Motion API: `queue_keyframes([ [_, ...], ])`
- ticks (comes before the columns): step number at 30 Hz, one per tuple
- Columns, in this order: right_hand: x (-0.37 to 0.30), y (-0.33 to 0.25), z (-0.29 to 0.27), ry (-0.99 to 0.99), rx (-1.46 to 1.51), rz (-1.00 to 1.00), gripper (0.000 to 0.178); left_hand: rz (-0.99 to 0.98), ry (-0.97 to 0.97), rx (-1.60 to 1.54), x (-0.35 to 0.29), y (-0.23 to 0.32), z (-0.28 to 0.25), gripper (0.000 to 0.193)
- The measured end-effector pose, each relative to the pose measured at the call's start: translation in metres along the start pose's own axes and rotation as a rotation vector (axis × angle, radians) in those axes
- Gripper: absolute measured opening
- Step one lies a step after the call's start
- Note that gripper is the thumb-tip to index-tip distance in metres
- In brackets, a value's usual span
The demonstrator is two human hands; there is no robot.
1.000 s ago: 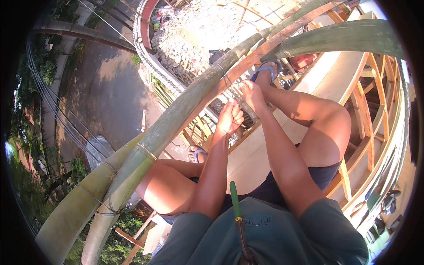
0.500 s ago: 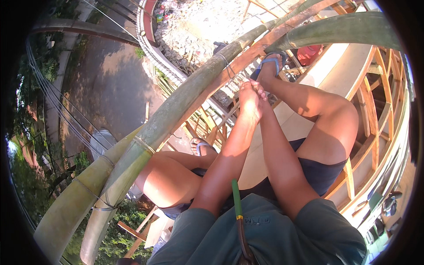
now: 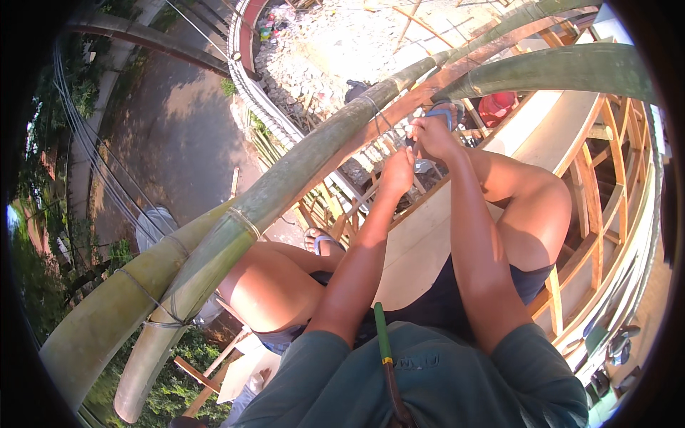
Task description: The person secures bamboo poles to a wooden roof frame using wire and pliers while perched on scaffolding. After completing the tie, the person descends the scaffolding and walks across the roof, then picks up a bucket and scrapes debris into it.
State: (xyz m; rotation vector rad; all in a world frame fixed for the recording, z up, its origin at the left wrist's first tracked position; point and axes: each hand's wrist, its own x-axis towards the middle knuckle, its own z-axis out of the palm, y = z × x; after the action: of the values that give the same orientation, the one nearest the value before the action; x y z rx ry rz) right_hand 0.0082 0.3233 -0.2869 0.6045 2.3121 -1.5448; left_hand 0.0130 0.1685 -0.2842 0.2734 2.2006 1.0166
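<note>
My left hand (image 3: 397,171) and my right hand (image 3: 434,137) are close together above my right shin, both closed, fingertips nearly meeting. A thin tie wire (image 3: 379,113) loops around a long green bamboo pole (image 3: 321,146) and the reddish wooden board (image 3: 371,130) beside it. Its loose part runs down to my fingers, which pinch it; the exact ends are too small to make out. My right foot in a blue-strapped flip-flop (image 3: 444,114) is just beyond the hands. Against my shirt lies a tool with a green handle (image 3: 382,334).
A thick bamboo pole (image 3: 556,69) curves in from the right. Another yellowish pole (image 3: 107,321) is wired on at lower left. Far below are a road (image 3: 171,135) and rubble (image 3: 307,64). Wooden framing (image 3: 596,207) stands at right, with a red object (image 3: 497,107) near my foot.
My hands were clasped together; now they have drawn apart slightly, the right one higher and to the right, the left one lower. The view has shifted a little.
</note>
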Motion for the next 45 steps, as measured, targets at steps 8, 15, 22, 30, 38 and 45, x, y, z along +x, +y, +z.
queue_keyframes([
  [8, -0.012, -0.033, -0.009, -0.155, -0.065, -0.029, 0.021, -0.284, -0.017, -1.232, -0.005, 0.006, -0.014, 0.016],
  [15, -0.012, -0.041, -0.008, -0.1, -0.237, -0.079, 0.025, -0.335, 0.002, -1.122, 0.004, 0.02, -0.015, 0.013],
  [22, -0.011, -0.071, 0.044, 0.263, -0.364, 0.201, 0.03, -0.146, -0.044, -1.379, 0.004, 0.009, 0.006, 0.026],
  [30, -0.004, -0.063, 0.036, 0.167, -0.247, 0.217, 0.023, -0.244, -0.048, -1.889, 0.012, -0.01, -0.005, 0.029],
  [38, 0.002, -0.052, 0.039, 0.232, -0.393, 0.222, 0.021, -0.153, -0.079, -2.011, 0.016, 0.001, -0.007, 0.029],
  [45, -0.003, -0.065, 0.046, 0.289, -0.417, 0.267, 0.019, -0.362, -0.131, -1.916, 0.041, -0.043, -0.004, 0.016],
])
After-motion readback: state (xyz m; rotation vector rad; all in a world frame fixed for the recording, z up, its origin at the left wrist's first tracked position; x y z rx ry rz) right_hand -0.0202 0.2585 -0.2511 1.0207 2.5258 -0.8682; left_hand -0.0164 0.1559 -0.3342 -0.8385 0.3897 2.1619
